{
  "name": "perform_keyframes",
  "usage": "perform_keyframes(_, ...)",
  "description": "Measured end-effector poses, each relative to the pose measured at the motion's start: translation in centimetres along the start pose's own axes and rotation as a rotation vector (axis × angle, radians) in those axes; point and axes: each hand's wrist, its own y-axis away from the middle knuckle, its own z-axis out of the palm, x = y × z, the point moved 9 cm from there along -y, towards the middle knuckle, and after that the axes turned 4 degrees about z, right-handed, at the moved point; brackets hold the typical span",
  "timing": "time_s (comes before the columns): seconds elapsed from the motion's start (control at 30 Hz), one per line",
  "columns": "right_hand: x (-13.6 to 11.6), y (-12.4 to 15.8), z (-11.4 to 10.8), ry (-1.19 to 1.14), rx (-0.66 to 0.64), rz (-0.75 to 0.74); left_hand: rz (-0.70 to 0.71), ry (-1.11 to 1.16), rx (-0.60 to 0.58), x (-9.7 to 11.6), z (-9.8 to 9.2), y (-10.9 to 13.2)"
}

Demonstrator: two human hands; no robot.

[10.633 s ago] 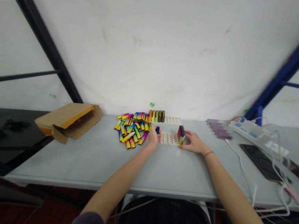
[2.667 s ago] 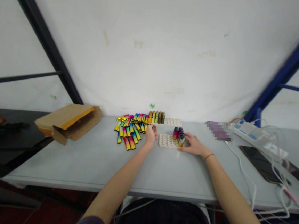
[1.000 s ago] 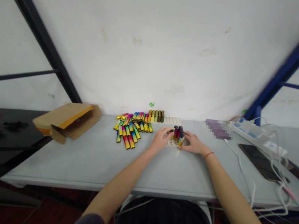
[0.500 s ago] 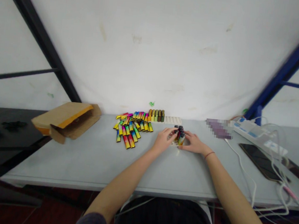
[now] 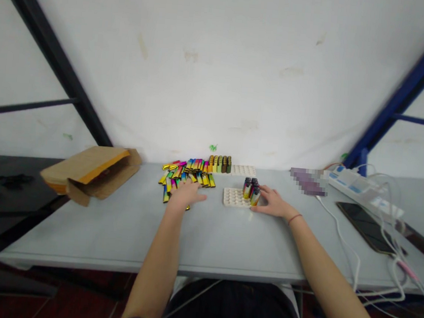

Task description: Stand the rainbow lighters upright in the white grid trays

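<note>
My left hand (image 5: 185, 196) is over the front of a loose pile of shiny rainbow-coloured tubes (image 5: 206, 180). Its thumb stretches out to the right and its fingers are apart; the fingertips partly cover the tubes below. A white tray (image 5: 234, 198) with rows of round holes lies right of the pile. Several dark-topped tubes (image 5: 247, 189) stand upright in the tray's right end. My right hand (image 5: 274, 204) curves around that end, thumb at the front edge and fingers behind, holding it. The far fingertips are hidden by the tubes.
Along the wall, several tubes (image 5: 220, 164) stand upright beside a second white holed tray (image 5: 243, 170). An open cardboard box (image 5: 85, 167) lies at left. On the right are a phone (image 5: 365, 228), a power strip (image 5: 361, 193), white cables (image 5: 342, 242) and a pixelated purple item (image 5: 308, 182).
My left hand has left the upright tubes in the tray and moved left to the loose pile, uncovering the tray's left part. My right hand stays at the tray.
</note>
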Motion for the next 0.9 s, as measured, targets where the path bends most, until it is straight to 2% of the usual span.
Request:
perform_keyframes(0.13, -0.2, 0.0, -0.1, 0.003, -0.012, -0.015, -0.011, -0.126, -0.046, -1.1, 0.9, 2.5)
perform_keyframes(0.27, -0.2, 0.0, -0.1, -0.005, -0.01, -0.025, 0.081, -0.235, -0.034, -1.6, 1.8, 4.3)
perform_keyframes(0.43, 0.0, 0.0, 0.0, -0.014, -0.009, -0.003, 0.154, -0.229, -0.064, -3.2, 1.8, 2.9)
perform_keyframes(0.6, -0.1, 0.1, 0.0, -0.01, -0.008, -0.019, 0.295, -0.128, -0.025, -3.2, 1.6, 0.8)
perform_keyframes(0.9, -0.3, 0.1, -0.1, 0.004, -0.024, 0.006, 0.297, -0.126, 0.076, -3.4, 1.8, 0.8)
